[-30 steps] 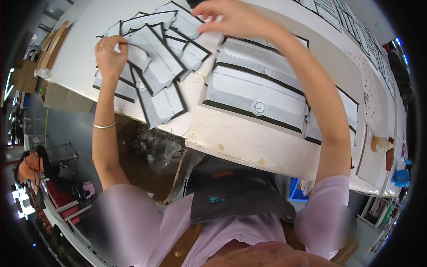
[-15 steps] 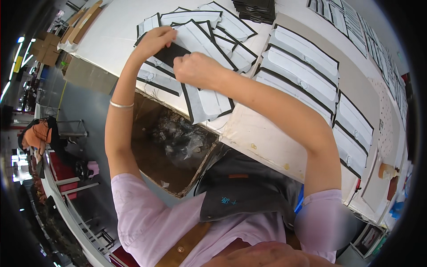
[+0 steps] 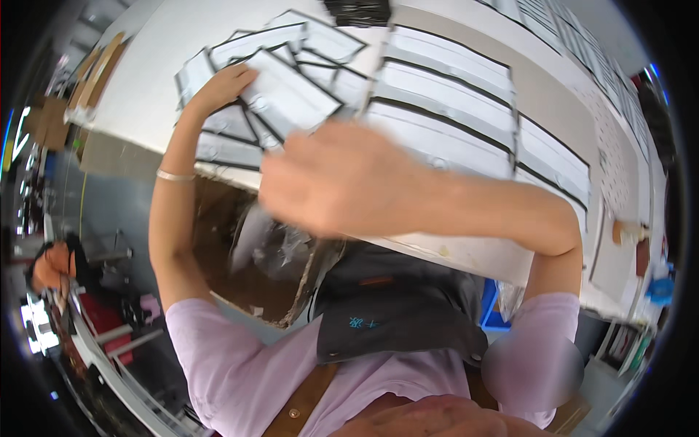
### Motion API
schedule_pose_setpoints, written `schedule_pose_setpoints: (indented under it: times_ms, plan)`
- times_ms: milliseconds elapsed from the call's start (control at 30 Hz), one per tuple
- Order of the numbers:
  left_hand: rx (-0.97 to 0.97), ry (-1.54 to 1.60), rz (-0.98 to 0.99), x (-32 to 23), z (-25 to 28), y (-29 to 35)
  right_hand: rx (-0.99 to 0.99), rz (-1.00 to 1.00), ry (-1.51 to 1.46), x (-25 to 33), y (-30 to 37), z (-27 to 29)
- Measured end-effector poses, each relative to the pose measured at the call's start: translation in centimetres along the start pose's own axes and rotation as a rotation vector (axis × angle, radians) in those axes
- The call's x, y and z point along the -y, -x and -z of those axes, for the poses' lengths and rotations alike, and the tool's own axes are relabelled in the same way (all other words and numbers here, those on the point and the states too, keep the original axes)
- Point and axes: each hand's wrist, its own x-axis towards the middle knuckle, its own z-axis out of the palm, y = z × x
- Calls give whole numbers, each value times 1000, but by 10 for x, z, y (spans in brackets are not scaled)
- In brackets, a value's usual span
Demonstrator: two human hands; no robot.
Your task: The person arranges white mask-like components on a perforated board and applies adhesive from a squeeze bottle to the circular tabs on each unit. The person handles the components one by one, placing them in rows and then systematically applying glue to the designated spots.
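Observation:
Bent fingers of my left hand pinch the upper left corner of a white, black-edged flat panel. This panel lies on top of a loose pile of similar panels on the white table. My right hand is raised close to the camera, smeared by motion, over the table's front edge. Its fingers look curled. Just below it is a pale, blurred film-like piece, above an open cardboard box with clear plastic scraps inside. Whether the right hand still grips that piece, I cannot tell.
Overlapping rows of white, black-edged panels lie right of the pile, with more beyond. A black stack stands at the far edge. A blue bin sits under the table at right. Someone in orange is far off at left.
My right hand has left the panels and come nearer, over the cardboard box. A pale piece now shows at the box. My left hand stays at the pile; the whole view has shifted.

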Motion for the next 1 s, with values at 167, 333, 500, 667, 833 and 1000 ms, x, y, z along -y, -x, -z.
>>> schedule_pose_setpoints:
  times_ms: [167, 333, 500, 667, 833, 1000]
  plan:
    - [-24, 283, -98, -38, -6, -6, -241, -1011, -378, -99, 90, 140]
    - [37, -146, -313, -103, -15, -9, -741, -1290, -535, -151, 208, 227]
    - [82, -296, -383, -116, -18, -16, -671, -1651, -504, -142, 327, 234]
    - [64, -384, -416, -122, -14, -16, -678, -1735, -549, -131, 379, 234]
    - [51, -325, -388, -121, -16, -7, -666, -1707, -572, -138, 399, 237]
    - [62, -329, -452, -122, -16, -5, -534, -1653, -434, -138, 403, 238]
